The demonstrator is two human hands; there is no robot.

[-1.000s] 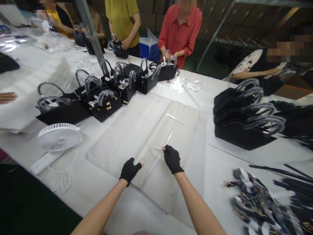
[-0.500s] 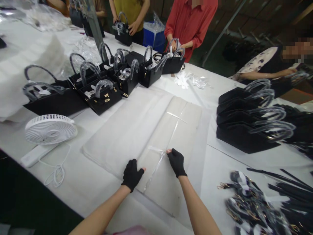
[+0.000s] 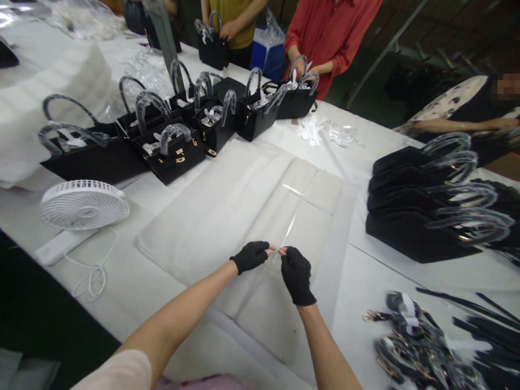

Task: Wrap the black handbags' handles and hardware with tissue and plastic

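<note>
A flat bundle of whitish sheets [image 3: 312, 203] lies on the table, bound both ways with clear plastic string [image 3: 291, 223]. My left hand [image 3: 252, 257], in a black fingerless glove, pinches the string where its strands cross. Fingertip to fingertip with it, my right hand [image 3: 298, 275], gloved alike, pinches the string at the same spot. The knot itself is too small to make out. Beneath and to the left of the bundle spreads a wider stack of translucent white sheets [image 3: 203, 206].
Several black handbags [image 3: 174, 154] with wrapped handles line the far left, near a white fan [image 3: 85, 208]. More black handbags [image 3: 410, 227] lie stacked at right. Straps with metal clips [image 3: 418, 336] fill the near right. Co-workers, one in a red shirt [image 3: 329, 38], stand across the table [image 3: 154, 295].
My left hand has moved up and right from the bundle's near left edge to the string crossing, meeting my right hand. The right hand has stayed by the string. The view has shifted slightly.
</note>
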